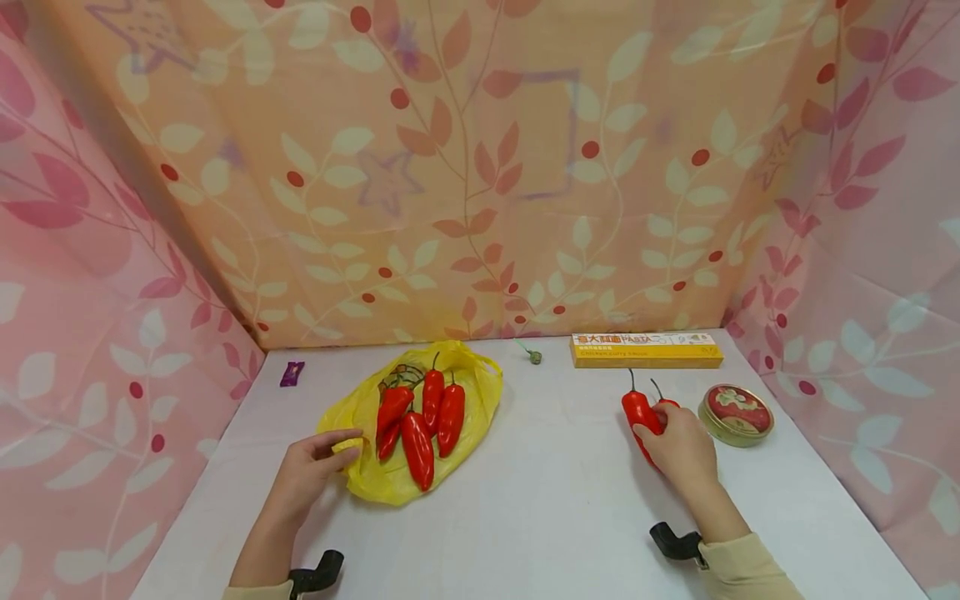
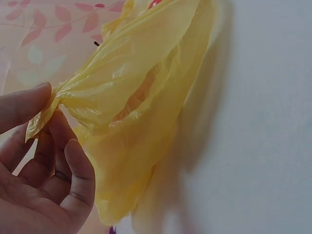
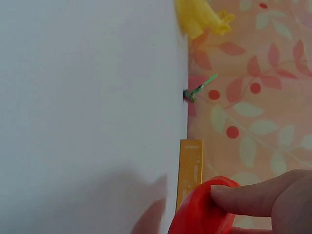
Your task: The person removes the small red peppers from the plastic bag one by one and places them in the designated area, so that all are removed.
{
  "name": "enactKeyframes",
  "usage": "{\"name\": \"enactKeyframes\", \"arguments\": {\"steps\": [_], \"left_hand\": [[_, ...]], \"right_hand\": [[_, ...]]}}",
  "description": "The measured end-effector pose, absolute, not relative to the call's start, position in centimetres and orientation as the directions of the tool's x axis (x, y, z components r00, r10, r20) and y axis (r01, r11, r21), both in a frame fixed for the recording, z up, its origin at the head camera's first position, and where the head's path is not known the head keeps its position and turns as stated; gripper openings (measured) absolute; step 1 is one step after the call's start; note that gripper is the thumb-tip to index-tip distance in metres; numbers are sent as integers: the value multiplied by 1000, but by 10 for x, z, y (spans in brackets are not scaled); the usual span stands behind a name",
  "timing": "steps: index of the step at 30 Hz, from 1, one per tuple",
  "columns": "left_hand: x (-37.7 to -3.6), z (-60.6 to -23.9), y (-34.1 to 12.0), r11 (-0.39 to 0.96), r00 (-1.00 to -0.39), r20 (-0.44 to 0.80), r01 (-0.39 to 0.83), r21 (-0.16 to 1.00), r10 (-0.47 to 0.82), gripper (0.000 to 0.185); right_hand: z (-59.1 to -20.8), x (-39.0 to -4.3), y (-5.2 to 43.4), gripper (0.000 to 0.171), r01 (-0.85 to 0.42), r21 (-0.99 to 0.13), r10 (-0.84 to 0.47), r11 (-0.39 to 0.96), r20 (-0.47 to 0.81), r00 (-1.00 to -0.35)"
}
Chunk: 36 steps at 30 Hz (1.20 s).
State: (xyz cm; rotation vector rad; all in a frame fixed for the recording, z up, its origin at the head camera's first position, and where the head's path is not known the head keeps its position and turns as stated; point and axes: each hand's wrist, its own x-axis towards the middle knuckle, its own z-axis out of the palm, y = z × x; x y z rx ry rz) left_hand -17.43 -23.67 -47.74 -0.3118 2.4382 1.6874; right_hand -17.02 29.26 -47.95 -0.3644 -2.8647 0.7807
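We take the yellow plastic bag as our landmark; it lies on the white counter with four red peppers resting on top of it, not inside. Our left hand pinches the near edge of the bag between thumb and fingers; in the left wrist view the film is gathered to a thin twist at the fingertips.

Well to the right of the bag, our right hand is closed over a loose red pepper, and a second pepper lies touching it on the far side. We cannot tell if the hand holds one or both. In the right wrist view only a thumb pressing on the glossy red skin is visible.

Beyond that hand, still further right from the bag, sits a round tin; behind it a flat yellow pasta box lies along the back wall.

What could go wrong, in our judgement: the skin looks smooth, so a pepper may slip from a shallow grip and roll toward the tin. Also, a pull on the pinched edge could tip the four peppers off the film, because nothing encloses them.
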Motion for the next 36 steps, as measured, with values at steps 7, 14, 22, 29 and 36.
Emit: {"name": "enactKeyframes", "arguments": {"steps": [7,14,22,29,36], "left_hand": [[-174,-476,-236,341,-966,-248,-259,904,-75,38],[-174,-475,-237,340,-963,-258,-269,901,-77,37],[-174,-475,-236,346,-968,-240,-250,904,-72,39],[-175,-476,-236,339,-970,-233,-243,909,-69,39],[-174,-472,-234,336,-975,-215,-223,915,-60,38]], "right_hand": [[-485,-167,297,59,197,-462,276,865,110,-955],[-493,-168,294,59,221,-414,294,883,123,-948],[-496,-168,291,56,227,-395,296,890,123,-947],[-499,-170,291,55,231,-364,300,902,145,-943],[-496,-168,290,56,245,-356,311,902,138,-940]]}}
